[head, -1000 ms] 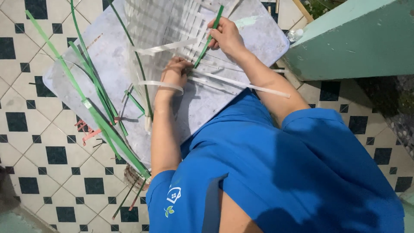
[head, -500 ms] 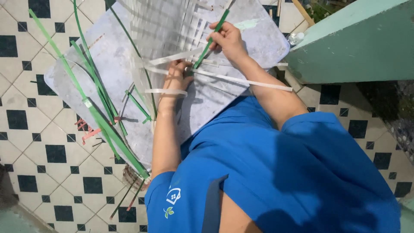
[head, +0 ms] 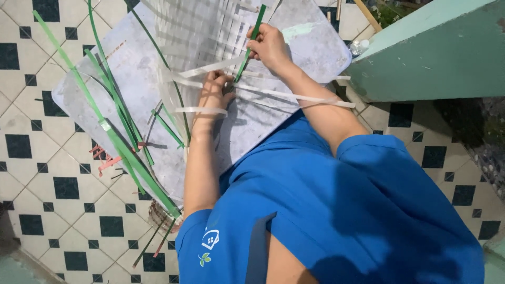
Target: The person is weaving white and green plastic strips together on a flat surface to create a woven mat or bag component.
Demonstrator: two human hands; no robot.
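A partly woven mat of white plastic strips (head: 210, 31) lies on a grey board (head: 137, 79) on the tiled floor. My right hand (head: 269, 48) pinches a green strip (head: 251, 39) that runs slantwise into the weave. My left hand (head: 213, 90) presses flat on the white strips at the mat's near edge, its fingertips next to the lower end of the green strip. Loose white strips (head: 294, 97) fan out across both forearms.
Several long green strips (head: 113, 131) lie across the left of the board and onto the black-and-white tiled floor (head: 58, 200). Small red offcuts (head: 105, 160) lie by the board's edge. A green painted wall or ledge (head: 426, 58) stands at the right.
Both hands stay at the same spot on the weave. The green strip in my right hand has tilted slightly; the view has shifted a little.
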